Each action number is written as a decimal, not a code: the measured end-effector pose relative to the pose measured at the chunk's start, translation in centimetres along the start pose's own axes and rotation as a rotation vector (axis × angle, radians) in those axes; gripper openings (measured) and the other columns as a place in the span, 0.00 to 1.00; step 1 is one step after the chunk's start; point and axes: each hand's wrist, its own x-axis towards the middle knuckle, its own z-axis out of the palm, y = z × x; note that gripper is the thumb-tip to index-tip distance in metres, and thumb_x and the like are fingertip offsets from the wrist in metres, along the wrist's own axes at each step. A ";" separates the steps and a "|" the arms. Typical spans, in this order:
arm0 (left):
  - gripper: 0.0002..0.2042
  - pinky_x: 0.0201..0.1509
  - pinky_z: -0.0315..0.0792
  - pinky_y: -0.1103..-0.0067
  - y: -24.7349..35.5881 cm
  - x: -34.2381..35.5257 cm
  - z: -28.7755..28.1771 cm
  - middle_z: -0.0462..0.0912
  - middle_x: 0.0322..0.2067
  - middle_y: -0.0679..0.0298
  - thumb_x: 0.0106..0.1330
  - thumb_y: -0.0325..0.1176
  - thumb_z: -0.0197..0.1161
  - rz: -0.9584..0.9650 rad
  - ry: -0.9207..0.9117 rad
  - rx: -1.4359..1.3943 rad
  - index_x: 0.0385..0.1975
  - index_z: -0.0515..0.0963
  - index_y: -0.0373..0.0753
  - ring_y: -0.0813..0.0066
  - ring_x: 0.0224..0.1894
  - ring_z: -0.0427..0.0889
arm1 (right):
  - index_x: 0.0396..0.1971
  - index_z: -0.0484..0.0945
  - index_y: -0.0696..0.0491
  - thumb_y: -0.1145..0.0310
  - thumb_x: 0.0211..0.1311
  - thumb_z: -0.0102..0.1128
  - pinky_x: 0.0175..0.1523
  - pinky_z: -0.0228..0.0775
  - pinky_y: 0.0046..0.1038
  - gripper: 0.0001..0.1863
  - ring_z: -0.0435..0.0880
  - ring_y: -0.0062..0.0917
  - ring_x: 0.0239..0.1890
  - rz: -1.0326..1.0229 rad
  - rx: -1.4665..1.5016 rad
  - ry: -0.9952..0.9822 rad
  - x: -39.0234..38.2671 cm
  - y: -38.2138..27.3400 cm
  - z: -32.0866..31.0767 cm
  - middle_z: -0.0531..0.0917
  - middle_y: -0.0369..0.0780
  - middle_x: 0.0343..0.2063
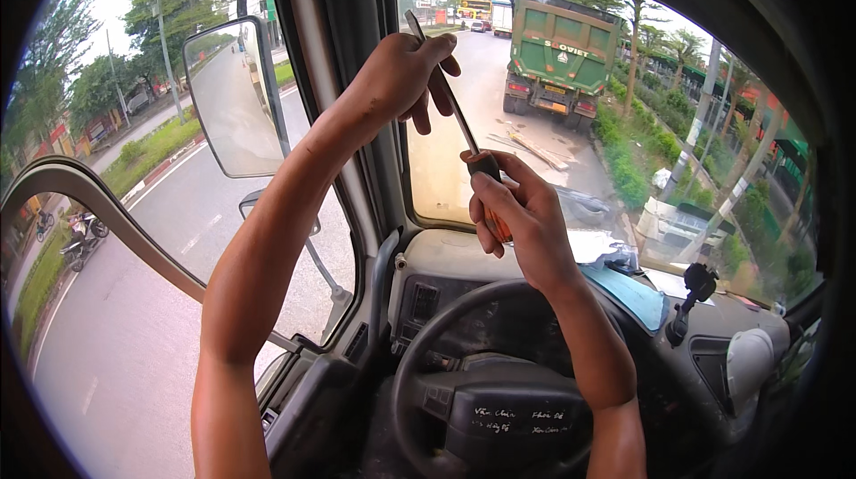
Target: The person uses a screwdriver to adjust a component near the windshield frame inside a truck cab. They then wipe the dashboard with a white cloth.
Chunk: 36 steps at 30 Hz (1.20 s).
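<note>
A long screwdriver (457, 114) slants in front of the windshield, its metal tip up and to the left. Around its dark handle, which shows an orange part lower down, the fingers of my right hand (526, 212) are closed, with the thumb along it. My left hand (401, 78) is raised higher, beside the windshield pillar, and its fingers curl about the shaft a little below the tip. Part of the handle is hidden by my right fingers. Both forearms reach up past the steering wheel (419, 345).
A door mirror (234, 100) stands outside the left window. Papers (624, 292), a black phone mount (691, 301) and a white hard hat (751, 359) lie along the dashboard (455, 256). A grab handle (382, 287) rises beside the pillar. Ahead, a green dump truck (557, 51) is on the road.
</note>
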 end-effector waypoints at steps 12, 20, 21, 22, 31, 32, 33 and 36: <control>0.26 0.14 0.70 0.82 -2.8 0.7 0.5 0.79 0.14 0.57 0.77 0.49 0.45 -0.034 0.010 0.111 0.33 0.79 0.29 0.76 0.10 0.76 | 0.55 0.73 0.59 0.60 0.72 0.55 0.19 0.58 0.17 0.20 0.72 0.12 0.15 0.046 0.040 -0.074 1.0 1.0 -2.1 0.77 0.35 0.20; 0.27 0.12 0.67 0.81 -8.6 -0.4 3.0 0.77 0.12 0.58 0.77 0.50 0.46 -0.190 -0.005 0.052 0.30 0.79 0.30 0.75 0.09 0.74 | 0.50 0.77 0.58 0.58 0.72 0.56 0.21 0.61 0.18 0.19 0.71 0.12 0.17 0.145 -0.172 -0.157 2.7 5.8 -5.1 0.74 0.32 0.19; 0.25 0.12 0.67 0.82 -9.1 -0.8 3.7 0.76 0.12 0.59 0.77 0.49 0.46 -0.195 0.009 0.001 0.33 0.78 0.31 0.76 0.08 0.73 | 0.48 0.77 0.58 0.57 0.71 0.57 0.23 0.61 0.19 0.19 0.71 0.13 0.18 0.131 -0.242 -0.160 3.0 6.9 -5.8 0.73 0.32 0.19; 0.24 0.12 0.66 0.82 -9.8 -1.2 4.3 0.76 0.12 0.60 0.77 0.48 0.46 -0.199 -0.001 -0.012 0.35 0.78 0.31 0.76 0.08 0.73 | 0.47 0.78 0.57 0.56 0.70 0.58 0.24 0.62 0.20 0.19 0.71 0.13 0.19 0.117 -0.311 -0.165 3.3 8.2 -6.6 0.73 0.32 0.19; 0.25 0.16 0.70 0.84 -16.7 -8.1 9.7 0.77 0.14 0.63 0.78 0.52 0.42 -0.387 -0.072 -0.214 0.44 0.77 0.33 0.77 0.12 0.76 | 0.41 0.80 0.53 0.54 0.66 0.64 0.31 0.66 0.22 0.17 0.73 0.14 0.24 0.182 -0.536 -0.276 1.2 16.4 -9.3 0.75 0.31 0.21; 0.25 0.17 0.67 0.85 -16.9 -8.5 10.2 0.78 0.15 0.63 0.78 0.52 0.42 -0.428 -0.091 -0.230 0.45 0.77 0.34 0.77 0.13 0.77 | 0.40 0.81 0.54 0.55 0.65 0.64 0.31 0.64 0.22 0.16 0.71 0.13 0.24 0.206 -0.574 -0.302 0.9 16.0 -9.6 0.74 0.31 0.21; 0.25 0.17 0.66 0.84 -18.0 -9.1 10.6 0.78 0.16 0.63 0.78 0.52 0.42 -0.479 -0.055 -0.245 0.45 0.77 0.34 0.77 0.14 0.77 | 0.41 0.82 0.53 0.52 0.64 0.64 0.38 0.68 0.27 0.18 0.77 0.23 0.31 0.191 -0.623 -0.292 1.1 16.4 -9.6 0.80 0.37 0.27; 0.24 0.22 0.65 0.83 -19.3 -10.0 12.3 0.81 0.21 0.62 0.77 0.52 0.43 -0.569 -0.003 -0.236 0.47 0.75 0.33 0.76 0.19 0.79 | 0.42 0.84 0.49 0.46 0.61 0.64 0.46 0.72 0.34 0.21 0.84 0.37 0.40 0.204 -0.692 -0.286 1.1 16.8 -9.6 0.86 0.45 0.34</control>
